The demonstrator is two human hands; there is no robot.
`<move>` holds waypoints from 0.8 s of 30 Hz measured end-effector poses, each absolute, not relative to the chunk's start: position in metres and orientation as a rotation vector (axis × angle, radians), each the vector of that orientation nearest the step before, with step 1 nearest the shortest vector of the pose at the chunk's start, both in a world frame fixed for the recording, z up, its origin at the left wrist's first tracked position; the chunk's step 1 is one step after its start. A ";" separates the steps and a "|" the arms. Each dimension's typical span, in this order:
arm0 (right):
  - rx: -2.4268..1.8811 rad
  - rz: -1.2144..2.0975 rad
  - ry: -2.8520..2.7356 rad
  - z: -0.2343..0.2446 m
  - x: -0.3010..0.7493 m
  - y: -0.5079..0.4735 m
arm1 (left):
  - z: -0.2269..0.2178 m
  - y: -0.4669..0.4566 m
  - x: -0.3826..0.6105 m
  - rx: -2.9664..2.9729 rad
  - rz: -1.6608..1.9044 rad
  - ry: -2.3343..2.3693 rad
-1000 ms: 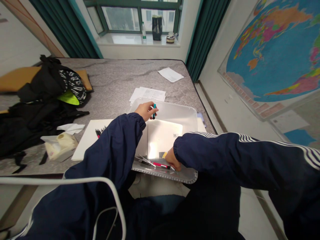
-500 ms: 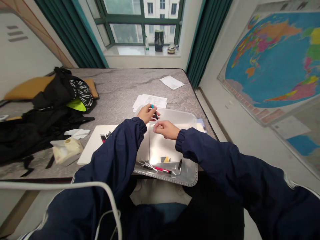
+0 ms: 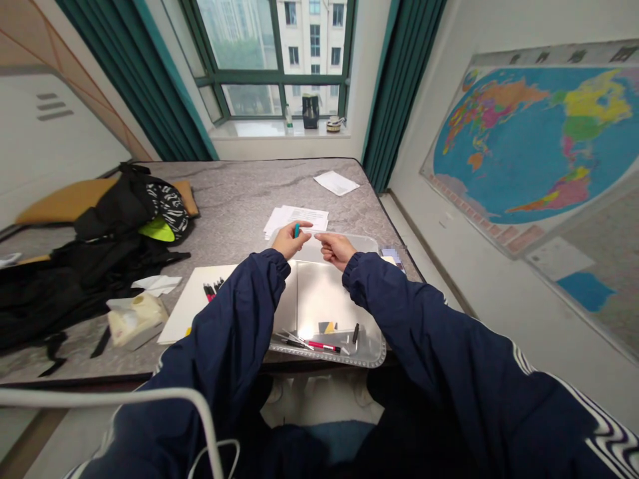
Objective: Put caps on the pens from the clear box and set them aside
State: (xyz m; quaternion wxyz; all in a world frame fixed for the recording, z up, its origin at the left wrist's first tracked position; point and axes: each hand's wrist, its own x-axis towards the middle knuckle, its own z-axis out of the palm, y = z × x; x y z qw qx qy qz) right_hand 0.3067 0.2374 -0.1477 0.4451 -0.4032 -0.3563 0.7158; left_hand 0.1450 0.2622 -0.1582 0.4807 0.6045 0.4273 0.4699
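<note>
My left hand [image 3: 287,239] is raised over the far end of a clear plastic tray [image 3: 373,336] and pinches a small teal pen [image 3: 297,230] upright. A few centimetres to its right, my right hand [image 3: 337,248] points thumb and forefinger at the pen, pinched together; I cannot see whether anything is between them. Inside the tray lies a white sheet [image 3: 324,293]. At the tray's near edge lie several pens, one of them red [image 3: 322,346], and a small yellow and grey piece [image 3: 328,326].
The grey table [image 3: 239,193] carries a white board [image 3: 187,313] with pens [image 3: 212,290], a tissue pack [image 3: 132,318], black bags and clothes [image 3: 100,246], and papers [image 3: 299,216] behind the tray. A white tube [image 3: 100,398] crosses the lower left. A world map [image 3: 529,146] hangs on the right wall.
My right hand left the pens at the tray's near edge and rose next to my left hand. The pen's black part, seen half a second ago, no longer shows. The camera tilted up.
</note>
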 end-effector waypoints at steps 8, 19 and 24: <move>-0.941 1.829 -0.871 -0.142 0.308 0.234 | -0.154 0.252 0.145 1.847 1.080 1.098; -1.045 1.823 -0.869 -0.146 0.308 0.234 | -0.149 0.248 0.135 2.042 1.189 1.285; -1.261 1.598 -1.010 -0.164 0.303 0.239 | -0.146 0.246 0.137 1.931 1.175 1.204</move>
